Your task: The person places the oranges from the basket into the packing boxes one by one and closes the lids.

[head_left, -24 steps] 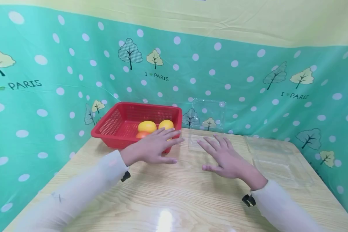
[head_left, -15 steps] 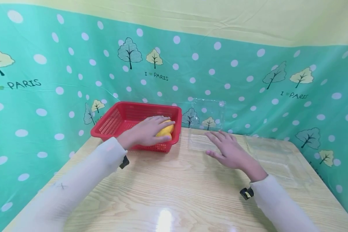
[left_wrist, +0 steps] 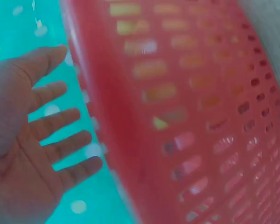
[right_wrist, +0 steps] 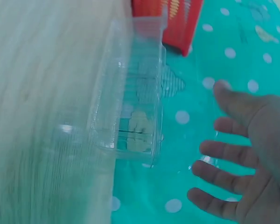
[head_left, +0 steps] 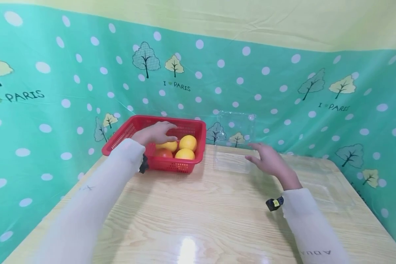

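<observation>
Head view: the oranges (head_left: 186, 147) lie in the red basket (head_left: 128, 131), just under the left hand (head_left: 156, 133) whose spread fingers (left_wrist: 60, 119) hold nothing and should settle round one fruit, while the right hand (head_left: 270, 158), fingers loose, hovers beside the clear plastic box (head_left: 233, 146) on the tabletop (head_left: 198, 216).

The head view looks forward and down from the near edge of the wooden table (head_left: 198, 205) toward the far curtain. The left wrist view sits very close to the red basket (left_wrist: 186, 116), facing its perforated wall. The right wrist view faces the clear plastic box (right_wrist: 130, 88). Both things also appear in the head view, basket (head_left: 184, 167) left, box (head_left: 232, 161) right
</observation>
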{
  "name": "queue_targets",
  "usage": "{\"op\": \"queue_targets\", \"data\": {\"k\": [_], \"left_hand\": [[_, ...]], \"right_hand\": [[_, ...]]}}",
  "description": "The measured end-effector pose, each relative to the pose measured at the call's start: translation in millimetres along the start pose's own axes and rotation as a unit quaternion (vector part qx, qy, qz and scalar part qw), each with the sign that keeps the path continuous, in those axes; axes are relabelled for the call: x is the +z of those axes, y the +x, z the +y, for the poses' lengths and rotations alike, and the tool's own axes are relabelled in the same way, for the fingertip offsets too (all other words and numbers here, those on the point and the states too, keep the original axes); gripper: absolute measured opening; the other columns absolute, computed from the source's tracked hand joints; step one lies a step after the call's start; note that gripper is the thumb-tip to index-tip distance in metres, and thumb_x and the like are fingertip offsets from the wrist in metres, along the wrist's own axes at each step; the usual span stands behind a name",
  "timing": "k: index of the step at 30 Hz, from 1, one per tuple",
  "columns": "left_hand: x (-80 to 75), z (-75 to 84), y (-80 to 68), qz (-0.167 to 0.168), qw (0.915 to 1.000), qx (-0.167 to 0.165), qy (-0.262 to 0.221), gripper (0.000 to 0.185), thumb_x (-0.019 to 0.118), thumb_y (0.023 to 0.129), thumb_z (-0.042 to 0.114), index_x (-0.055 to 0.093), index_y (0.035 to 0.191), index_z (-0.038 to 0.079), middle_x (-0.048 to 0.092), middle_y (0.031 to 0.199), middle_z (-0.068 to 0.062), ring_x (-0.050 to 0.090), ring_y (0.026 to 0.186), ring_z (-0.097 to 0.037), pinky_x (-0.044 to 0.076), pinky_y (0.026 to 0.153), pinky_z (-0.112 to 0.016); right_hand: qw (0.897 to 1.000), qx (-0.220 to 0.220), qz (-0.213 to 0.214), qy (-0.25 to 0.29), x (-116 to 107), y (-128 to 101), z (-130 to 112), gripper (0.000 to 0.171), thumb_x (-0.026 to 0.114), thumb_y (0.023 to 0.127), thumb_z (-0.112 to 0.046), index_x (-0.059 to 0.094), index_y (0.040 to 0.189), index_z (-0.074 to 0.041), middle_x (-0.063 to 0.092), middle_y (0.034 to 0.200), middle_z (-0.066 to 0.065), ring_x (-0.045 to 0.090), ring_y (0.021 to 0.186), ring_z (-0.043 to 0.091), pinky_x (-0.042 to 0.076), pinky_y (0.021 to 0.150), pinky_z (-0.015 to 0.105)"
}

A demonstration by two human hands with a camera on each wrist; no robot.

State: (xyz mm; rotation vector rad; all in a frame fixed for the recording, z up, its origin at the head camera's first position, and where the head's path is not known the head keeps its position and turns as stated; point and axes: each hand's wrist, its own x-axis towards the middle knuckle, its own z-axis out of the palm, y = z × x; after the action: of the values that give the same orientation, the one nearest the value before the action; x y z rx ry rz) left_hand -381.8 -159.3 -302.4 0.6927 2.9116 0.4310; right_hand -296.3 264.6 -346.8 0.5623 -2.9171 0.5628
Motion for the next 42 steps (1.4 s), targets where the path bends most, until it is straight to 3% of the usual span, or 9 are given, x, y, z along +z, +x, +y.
{"op": "queue_targets", "data": {"k": [3,10,14,18,26,28,32,42], "left_hand": [[-2.3,-13.8,5.9,-0.016,0.9994,-0.026,-0.018,0.063,0.068,0.098,0.033,0.047,0.151,0.006,0.052,0.147,-0.017,0.046,0.136,-0.036,0.043,0.110,-0.057],[5.2,-32.7,8.7,-0.026,0.9916,-0.090,-0.089,0.065,0.065,0.099,0.035,0.044,0.153,0.005,0.048,0.150,-0.018,0.043,0.137,-0.038,0.043,0.109,-0.060],[14.4,-32.8,10.1,-0.030,0.9844,-0.108,-0.136,0.068,0.066,0.098,0.036,0.042,0.154,0.005,0.046,0.151,-0.019,0.042,0.136,-0.040,0.041,0.110,-0.061],[23.1,-31.8,14.0,-0.041,0.9805,-0.117,-0.152,0.069,0.065,0.098,0.037,0.040,0.155,0.008,0.045,0.152,-0.018,0.042,0.135,-0.039,0.039,0.112,-0.061],[37.2,-29.6,22.9,-0.039,0.9782,-0.127,-0.160,0.086,0.081,0.083,0.037,0.041,0.156,0.018,0.049,0.144,-0.013,0.046,0.127,-0.036,0.050,0.102,-0.056],[39.8,-26.1,23.9,-0.038,0.9823,-0.121,-0.138,0.086,0.081,0.083,0.037,0.041,0.156,0.018,0.050,0.143,-0.014,0.045,0.127,-0.037,0.048,0.103,-0.057],[43.0,-19.1,24.4,-0.030,0.9867,-0.128,-0.095,0.086,0.082,0.081,0.037,0.043,0.155,0.017,0.050,0.141,-0.015,0.043,0.125,-0.037,0.046,0.105,-0.058],[48.0,-16.6,26.5,0.004,0.9866,-0.145,-0.076,0.084,0.090,0.069,0.037,0.052,0.142,0.021,0.049,0.130,-0.011,0.041,0.120,-0.035,0.053,0.093,-0.053]], "right_hand": [[0.999,0.038,-0.006,0.031,0,4,7,0.059,0.059,0.105,-0.032,0.044,0.151,0.002,0.052,0.145,0.029,0.054,0.128,0.047,0.047,0.102,0.061],[0.992,0.106,0.016,0.066,9,12,22,0.059,0.058,0.105,-0.032,0.046,0.147,0.008,0.064,0.121,0.030,0.065,0.105,0.041,0.054,0.087,0.055],[0.986,0.135,0.030,0.090,18,13,31,0.056,0.056,0.106,-0.030,0.049,0.141,0.013,0.062,0.125,0.033,0.063,0.109,0.044,0.054,0.088,0.055],[0.981,0.160,0.026,0.110,24,12,35,0.056,0.052,0.107,-0.030,0.049,0.139,0.016,0.056,0.134,0.036,0.059,0.118,0.048,0.052,0.094,0.058],[0.971,0.197,0.017,0.132,30,12,36,0.051,0.048,0.107,-0.026,0.049,0.140,0.014,0.053,0.138,0.035,0.057,0.121,0.047,0.051,0.096,0.056],[0.970,0.203,0.017,0.136,30,13,35,0.050,0.048,0.107,-0.026,0.050,0.140,0.013,0.054,0.137,0.034,0.058,0.118,0.045,0.051,0.095,0.055],[0.967,0.212,0.015,0.143,31,12,34,0.049,0.049,0.107,-0.027,0.053,0.138,0.011,0.061,0.127,0.030,0.062,0.107,0.038,0.053,0.089,0.051],[0.954,0.240,0.017,0.182,35,12,35,0.048,0.048,0.108,-0.028,0.051,0.141,0.007,0.062,0.086,0.014,0.058,0.072,0.024,0.049,0.068,0.037]]}}
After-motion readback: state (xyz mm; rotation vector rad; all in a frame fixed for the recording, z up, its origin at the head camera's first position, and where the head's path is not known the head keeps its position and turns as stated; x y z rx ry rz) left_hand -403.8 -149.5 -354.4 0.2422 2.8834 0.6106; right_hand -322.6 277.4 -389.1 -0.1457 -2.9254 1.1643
